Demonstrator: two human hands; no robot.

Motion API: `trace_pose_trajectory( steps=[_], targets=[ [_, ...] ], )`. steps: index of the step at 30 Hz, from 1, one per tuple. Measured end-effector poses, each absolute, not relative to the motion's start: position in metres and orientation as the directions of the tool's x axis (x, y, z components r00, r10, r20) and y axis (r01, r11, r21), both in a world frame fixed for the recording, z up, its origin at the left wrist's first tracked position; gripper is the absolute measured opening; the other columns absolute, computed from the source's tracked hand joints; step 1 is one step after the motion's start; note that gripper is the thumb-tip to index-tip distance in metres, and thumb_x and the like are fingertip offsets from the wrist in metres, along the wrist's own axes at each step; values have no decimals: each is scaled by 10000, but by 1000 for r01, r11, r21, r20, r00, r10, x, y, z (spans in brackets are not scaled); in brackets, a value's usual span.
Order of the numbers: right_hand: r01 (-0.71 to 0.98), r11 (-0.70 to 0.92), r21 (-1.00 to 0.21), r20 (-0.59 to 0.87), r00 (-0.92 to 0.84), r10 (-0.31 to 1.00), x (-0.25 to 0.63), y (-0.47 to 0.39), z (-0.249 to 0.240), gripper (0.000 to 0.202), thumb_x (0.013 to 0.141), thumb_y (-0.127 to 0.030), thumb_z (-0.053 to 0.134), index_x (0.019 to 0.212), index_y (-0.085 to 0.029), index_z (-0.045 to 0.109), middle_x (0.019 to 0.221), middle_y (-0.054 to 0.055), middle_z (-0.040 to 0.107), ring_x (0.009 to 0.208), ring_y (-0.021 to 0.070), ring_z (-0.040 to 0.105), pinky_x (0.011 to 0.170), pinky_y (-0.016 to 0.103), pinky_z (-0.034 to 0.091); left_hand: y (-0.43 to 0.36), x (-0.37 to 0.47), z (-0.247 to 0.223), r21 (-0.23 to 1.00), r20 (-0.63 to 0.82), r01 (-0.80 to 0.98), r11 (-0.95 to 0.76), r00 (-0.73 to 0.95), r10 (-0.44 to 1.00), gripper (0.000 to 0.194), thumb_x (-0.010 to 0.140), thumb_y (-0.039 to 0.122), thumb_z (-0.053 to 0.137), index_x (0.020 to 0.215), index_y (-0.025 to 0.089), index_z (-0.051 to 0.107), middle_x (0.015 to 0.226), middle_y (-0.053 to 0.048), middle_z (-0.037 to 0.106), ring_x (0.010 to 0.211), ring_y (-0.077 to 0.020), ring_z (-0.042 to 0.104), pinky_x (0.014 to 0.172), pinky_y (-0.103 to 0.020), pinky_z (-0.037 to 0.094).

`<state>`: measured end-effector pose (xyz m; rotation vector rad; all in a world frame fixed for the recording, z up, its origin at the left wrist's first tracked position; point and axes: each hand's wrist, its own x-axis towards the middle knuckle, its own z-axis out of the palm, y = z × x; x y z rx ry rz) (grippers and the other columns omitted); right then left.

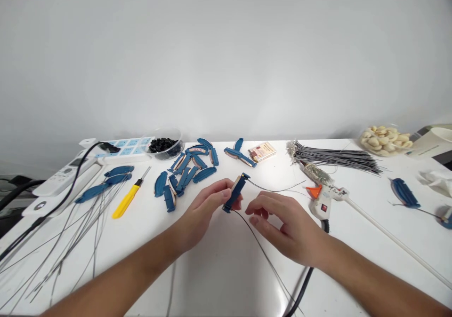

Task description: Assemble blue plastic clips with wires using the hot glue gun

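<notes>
Two hands meet above the white table [226, 270], well back from its near edge. Your left hand [201, 213] pinches a blue plastic piece [234, 193], its long axis tilted up and away. Your right hand [282, 223], fingers loosely curled and holding nothing, sits just right of it, beside the thin wire [271, 188] trailing rightward.

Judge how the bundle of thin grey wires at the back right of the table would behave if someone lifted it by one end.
The bundle of grey wires would probably droop, since its strands look thin and long. It likely weighs little for its length. The strands fan apart at the right end, so some may slip loose.
</notes>
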<state>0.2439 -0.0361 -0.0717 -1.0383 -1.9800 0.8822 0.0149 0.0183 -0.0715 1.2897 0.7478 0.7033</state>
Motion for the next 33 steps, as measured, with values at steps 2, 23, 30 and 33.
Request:
trace_pose_trajectory(
  steps=[2,23,30,33],
  targets=[
    [344,522,-781,360,-435,825,245,-36,-71,137,1014,-161,575,932,-211,672,775,-3,638,693,138,558,621,282,422,25,13,-72,991,-75,-52,123,548,833,252,1012,392,558,918,183,662,881,-39,622,865,-198,545,823,-321,420],
    [139,117,-983,60,-361,931,238,-33,-79,293,1003,-291,673,1290,-271,728,1105,53,788,1053,213,731,986,403,557,36,10,-65,981,-196,143,135,766,613,263,877,405,731,787,163,682,765,-13,594,752,-169,509,707,-289,408],
    [-201,-170,-965,-123,-227,966,244,-20,-82,312,860,-445,839,1055,-205,801,837,52,799,811,218,762,848,396,604,41,13,-77,973,-173,-32,230,564,808,190,934,366,700,988,188,659,864,4,602,762,-141,555,758,-285,457],
    [-252,-215,-944,-180,-155,971,250,-15,-79,332,839,-466,850,1034,-203,793,831,53,800,801,211,751,850,389,593,47,9,-81,954,-182,-126,271,477,860,247,856,252,760,1074,206,654,970,-5,654,766,-119,571,749,-266,463]
  ],
)
